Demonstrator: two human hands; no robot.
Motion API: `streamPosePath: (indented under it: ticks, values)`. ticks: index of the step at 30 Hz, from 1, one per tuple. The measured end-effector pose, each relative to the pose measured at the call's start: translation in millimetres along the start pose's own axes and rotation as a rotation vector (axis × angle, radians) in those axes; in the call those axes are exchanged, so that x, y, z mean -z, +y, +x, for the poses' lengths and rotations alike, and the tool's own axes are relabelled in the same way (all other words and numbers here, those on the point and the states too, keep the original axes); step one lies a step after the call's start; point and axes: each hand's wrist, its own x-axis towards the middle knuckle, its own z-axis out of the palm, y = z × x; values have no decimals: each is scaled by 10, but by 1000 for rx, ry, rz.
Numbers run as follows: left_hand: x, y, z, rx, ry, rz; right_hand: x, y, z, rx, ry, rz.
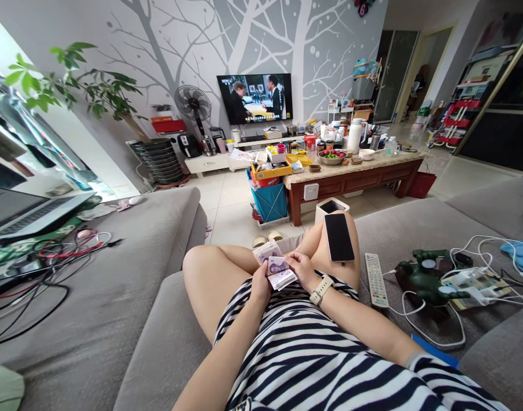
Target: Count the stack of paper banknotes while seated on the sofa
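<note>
A fanned stack of purple banknotes [282, 278] is held over my lap, with a numeral 5 showing on some of them. My left hand [261, 282] is closed around the left side of the notes, thumb on top. With fingers pinched, my right hand [301, 268] grips the upper right edge of a note; a beige watch [321, 290] is on that wrist. More notes [268, 250] stick out beyond the left fingers. A black-screened smartphone [339, 237] rests on my right thigh, close to the right hand.
On the grey sofa [398, 228] to my right lie a remote control [376, 279], a dark green figure [428, 277] and a power strip [475, 285] with white cables. A laptop [30, 214] and tangled cables [43, 268] are at left. Ahead stand a cluttered coffee table [355, 181] and a bin [331, 206].
</note>
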Motion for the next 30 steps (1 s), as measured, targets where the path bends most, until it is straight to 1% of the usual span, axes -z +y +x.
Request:
streamPosePath:
  ticks: [11,25,30]
  values:
    - [4,2,11,-5,-12,27,-29,-45,-21,-54,-30,61]
    - [48,-38,51,-2,-21,36,-12,5,-13,-58,-47,88]
    - [31,-23,25,13,-33,15,-23,-7,-17,-50,-58,89]
